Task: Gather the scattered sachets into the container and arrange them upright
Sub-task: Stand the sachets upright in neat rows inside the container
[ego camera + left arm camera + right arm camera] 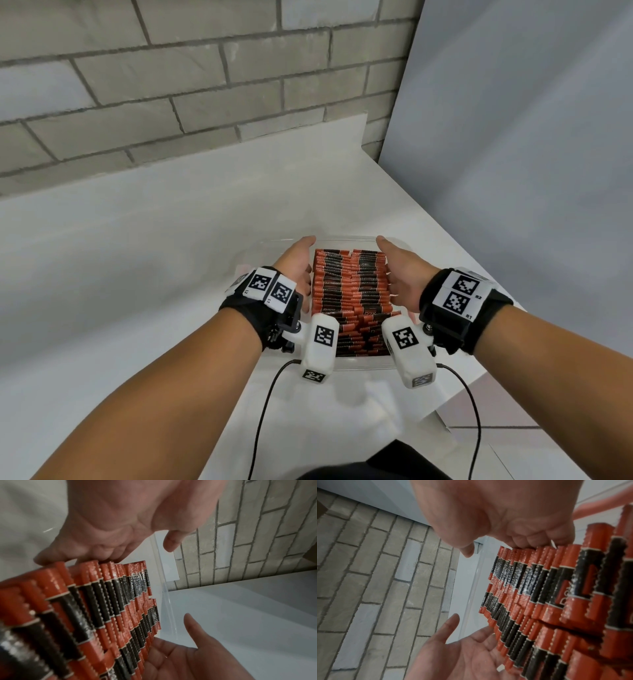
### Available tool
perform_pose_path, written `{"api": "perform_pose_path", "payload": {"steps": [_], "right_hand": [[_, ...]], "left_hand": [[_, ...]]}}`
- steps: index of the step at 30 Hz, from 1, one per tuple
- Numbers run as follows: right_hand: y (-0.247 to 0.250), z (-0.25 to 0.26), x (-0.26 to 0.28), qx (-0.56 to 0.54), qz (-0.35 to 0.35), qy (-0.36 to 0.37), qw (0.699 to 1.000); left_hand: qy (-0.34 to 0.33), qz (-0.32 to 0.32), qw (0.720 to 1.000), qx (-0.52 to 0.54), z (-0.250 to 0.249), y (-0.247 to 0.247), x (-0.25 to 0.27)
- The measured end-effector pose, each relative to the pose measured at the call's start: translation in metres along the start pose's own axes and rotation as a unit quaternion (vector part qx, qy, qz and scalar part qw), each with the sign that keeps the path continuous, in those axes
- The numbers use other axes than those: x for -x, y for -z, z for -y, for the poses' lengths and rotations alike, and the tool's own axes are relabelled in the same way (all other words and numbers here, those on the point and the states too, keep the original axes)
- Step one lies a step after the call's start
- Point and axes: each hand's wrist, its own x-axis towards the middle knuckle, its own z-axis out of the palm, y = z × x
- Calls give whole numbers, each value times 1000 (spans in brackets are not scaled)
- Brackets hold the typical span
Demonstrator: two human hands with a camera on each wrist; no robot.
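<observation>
Sachets (351, 291) fill the clear container (346, 238) in front of you, red and black, packed on edge in two close rows that run from its near wall to just short of its far wall. Toward the near end a few lie more tilted and overlap one another. The container sits near the right front corner of the white table (137, 274), its long sides running away from you.

Your left hand (297, 265) is inside the container along the left flank of the sachets, and your right hand (402, 274) stands along the right flank. Both are spread, fingers straight or only lightly bent, not wrapped round anything. In the left wrist view your left fingers (96, 553) touch the ends of the sachets on that side, thumb lifted clear toward the far wall. In the right wrist view your right fingers (537, 539) rest against the ends on their side in the same way.

The table's back edge meets a grey brick wall (171, 85). A plain pale panel (513, 137) rises at the right beyond the table's right edge, and tiled floor (513, 452) shows below that edge. Black cables (263, 411) hang from the wrist cameras toward you.
</observation>
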Motion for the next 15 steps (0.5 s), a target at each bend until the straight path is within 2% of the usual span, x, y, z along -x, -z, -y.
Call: {"api": "perform_pose_path", "payload": {"steps": [6, 10, 15], "right_hand": [[12, -14, 4, 49, -3, -8, 999], [11, -24, 9, 51, 15, -10, 999], [10, -27, 12, 45, -1, -4, 999]], "left_hand": [[28, 12, 999, -33, 22, 18, -8], [41, 37, 996, -71, 37, 6, 5], [38, 39, 997, -58, 37, 2, 16]]}}
